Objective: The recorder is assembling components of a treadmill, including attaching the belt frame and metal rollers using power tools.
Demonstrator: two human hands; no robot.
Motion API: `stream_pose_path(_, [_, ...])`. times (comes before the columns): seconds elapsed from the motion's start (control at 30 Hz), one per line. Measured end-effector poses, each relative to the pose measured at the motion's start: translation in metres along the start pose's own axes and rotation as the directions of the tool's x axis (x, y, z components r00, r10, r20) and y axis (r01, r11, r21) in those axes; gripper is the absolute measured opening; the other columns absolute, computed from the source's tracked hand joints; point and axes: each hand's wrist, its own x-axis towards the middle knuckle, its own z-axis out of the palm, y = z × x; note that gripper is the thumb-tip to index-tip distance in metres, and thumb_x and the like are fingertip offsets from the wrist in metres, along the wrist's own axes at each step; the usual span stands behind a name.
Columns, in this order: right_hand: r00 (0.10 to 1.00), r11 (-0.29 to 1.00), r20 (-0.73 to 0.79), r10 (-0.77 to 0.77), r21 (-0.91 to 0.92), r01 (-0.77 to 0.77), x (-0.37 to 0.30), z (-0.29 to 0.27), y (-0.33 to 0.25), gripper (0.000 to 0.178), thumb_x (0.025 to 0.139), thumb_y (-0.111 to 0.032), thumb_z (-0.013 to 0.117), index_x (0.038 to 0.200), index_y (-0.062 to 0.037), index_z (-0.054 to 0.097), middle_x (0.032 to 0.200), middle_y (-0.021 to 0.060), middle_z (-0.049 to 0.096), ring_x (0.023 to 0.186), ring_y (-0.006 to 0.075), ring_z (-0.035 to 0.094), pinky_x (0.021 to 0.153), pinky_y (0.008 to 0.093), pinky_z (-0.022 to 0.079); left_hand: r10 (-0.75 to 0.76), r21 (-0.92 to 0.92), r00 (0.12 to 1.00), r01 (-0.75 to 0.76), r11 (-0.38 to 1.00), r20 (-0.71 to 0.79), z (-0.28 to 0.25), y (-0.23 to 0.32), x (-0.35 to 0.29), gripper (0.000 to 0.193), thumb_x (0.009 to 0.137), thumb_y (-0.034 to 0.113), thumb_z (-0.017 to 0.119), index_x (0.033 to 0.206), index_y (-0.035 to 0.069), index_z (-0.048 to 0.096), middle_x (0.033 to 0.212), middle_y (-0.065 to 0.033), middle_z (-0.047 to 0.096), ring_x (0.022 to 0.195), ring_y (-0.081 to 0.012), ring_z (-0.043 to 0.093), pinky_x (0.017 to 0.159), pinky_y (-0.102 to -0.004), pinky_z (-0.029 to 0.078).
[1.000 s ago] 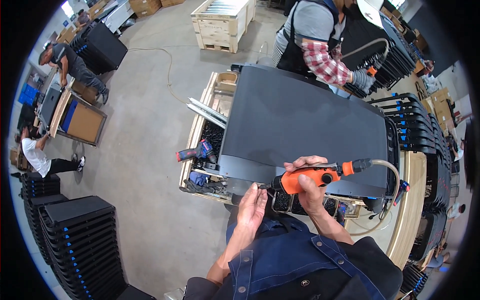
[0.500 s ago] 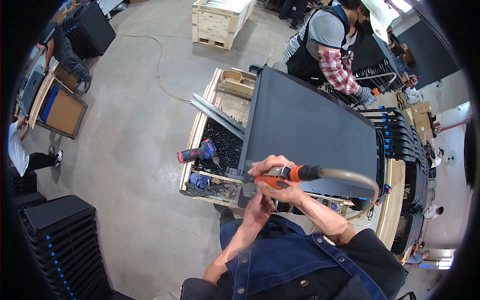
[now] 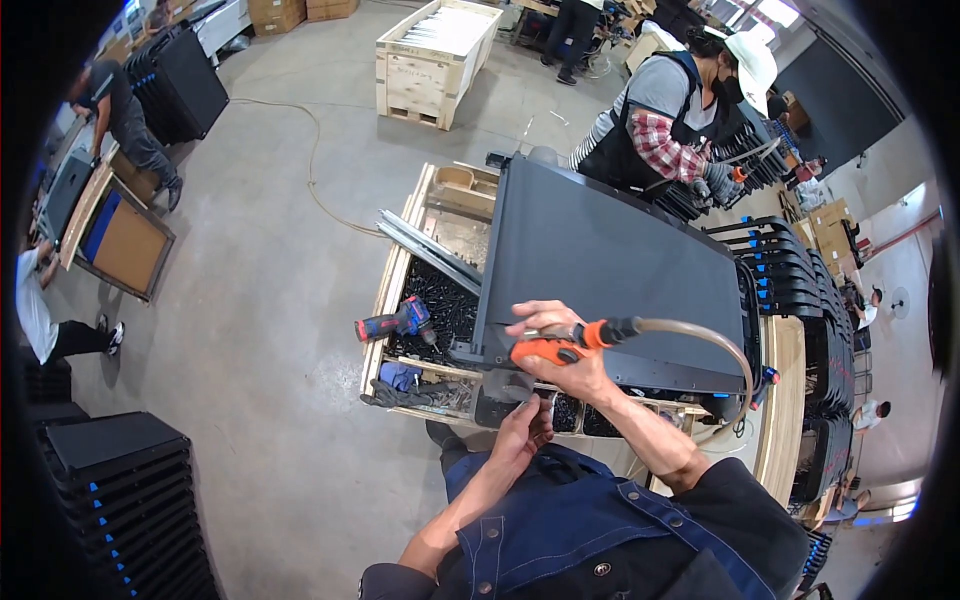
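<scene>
My right hand (image 3: 582, 372) is wrapped round an orange air screwdriver (image 3: 545, 351) above the near left corner of a large dark grey panel (image 3: 620, 270). A translucent hose (image 3: 705, 334) curves from the tool's end to the right and down. Below and apart from the tool, my left hand (image 3: 522, 432) is closed near a dark bracket-like part (image 3: 492, 410) at that corner. Its fingertips are pressed together, and what they hold, if anything, cannot be made out. Left of the panel, a blue and red cordless drill (image 3: 400, 321) lies on a bin of black screws (image 3: 440, 292).
Metal rails (image 3: 425, 248) lie across the wooden bench frame (image 3: 373, 355). Across the panel a co-worker (image 3: 660, 120) holds another orange tool. Black frames (image 3: 790, 265) are stacked at right, black panels (image 3: 125, 500) at left. A wooden crate (image 3: 415, 80) stands on the floor behind.
My left hand has come away from the screwdriver, down toward me. The screwdriver in my right hand has shifted slightly, with its hose. The view has tilted a little.
</scene>
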Motion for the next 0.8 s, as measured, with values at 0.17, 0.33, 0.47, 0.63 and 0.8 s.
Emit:
stream_pose_path(0.17, [0.919, 0.996, -0.382, 0.094, 0.029, -0.089, -0.08, -0.05, -0.02, 0.052, 0.078, -0.002, 0.083, 0.122, -0.0048, 0.056, 0.13, 0.0146, 0.054, 0.112, 0.0267, 0.067, 0.095, 0.0421, 0.057, -0.037, 0.093, 0.999, 0.036, 0.995, 0.009, -0.01, -0.029, 0.021, 0.038, 0.103, 0.04, 0.062, 0.113, 0.004, 0.066, 0.084, -0.0001, 0.064, 0.074, -0.0119, 0.063, 0.069, -0.0286, 0.055])
stream_pose_path(0.33, [0.343, 0.711, -0.708, 0.617, 0.315, -0.629, -0.223, -0.112, -0.016, 0.044, 0.073, -0.014, 0.089, 0.103, -0.0069, 0.058, 0.09, -0.0007, 0.065, 0.084, 0.0109, 0.062, 0.079, 0.0314, 0.054, -0.167, 0.231, 0.985, 0.171, 0.958, -0.037, 0.01, -0.072, 0.048, 0.039, 0.102, 0.039, 0.062, 0.116, 0.002, 0.063, 0.086, -0.0013, 0.062, 0.079, -0.0141, 0.061, 0.072, -0.0303, 0.053])
stream_pose_path(0.47, [-0.032, 0.773, -0.839, 0.543, 0.514, -0.373, -0.378, -0.182, -0.001, 0.043, 0.075, -0.013, 0.09, 0.104, -0.0069, 0.059, 0.094, 0.0006, 0.066, 0.086, 0.0118, 0.064, 0.082, 0.0323, 0.055, -0.238, 0.348, 0.969, 0.244, 0.905, -0.063, 0.056, -0.122, 0.088, 0.033, 0.101, 0.041, 0.064, 0.109, 0.009, 0.066, 0.085, 0.0014, 0.063, 0.076, -0.0127, 0.06, 0.071, -0.0282, 0.052])
stream_pose_path(0.63, [-0.317, 0.855, -0.814, 0.487, 0.519, -0.019, -0.539, -0.272, 0.024, 0.039, 0.076, -0.008, 0.088, 0.103, -0.0035, 0.06, 0.092, 0.004, 0.066, 0.085, 0.0145, 0.065, 0.083, 0.033, 0.056, -0.24, 0.438, 0.962, 0.272, 0.857, -0.129, 0.09, -0.191, 0.14, 0.032, 0.101, 0.04, 0.064, 0.11, 0.009, 0.066, 0.085, 0.0027, 0.061, 0.076, -0.0116, 0.057, 0.074, -0.0281, 0.051])
stream_pose_path(0.8, [-0.112, 0.57, -0.945, 0.307, 0.276, -0.774, -0.66, -0.396, 0.104, 0.025, 0.074, -0.005, 0.078, 0.091, -0.0031, 0.06, 0.079, 0.0084, 0.062, 0.071, 0.0191, 0.061, 0.068, 0.0344, 0.051, -0.273, 0.341, 0.943, 0.324, 0.882, -0.191, 0.102, -0.276, 0.188, 0.027, 0.103, 0.038, 0.062, 0.11, 0.012, 0.064, 0.087, 0.0018, 0.062, 0.079, -0.0123, 0.058, 0.076, -0.0279, 0.053])
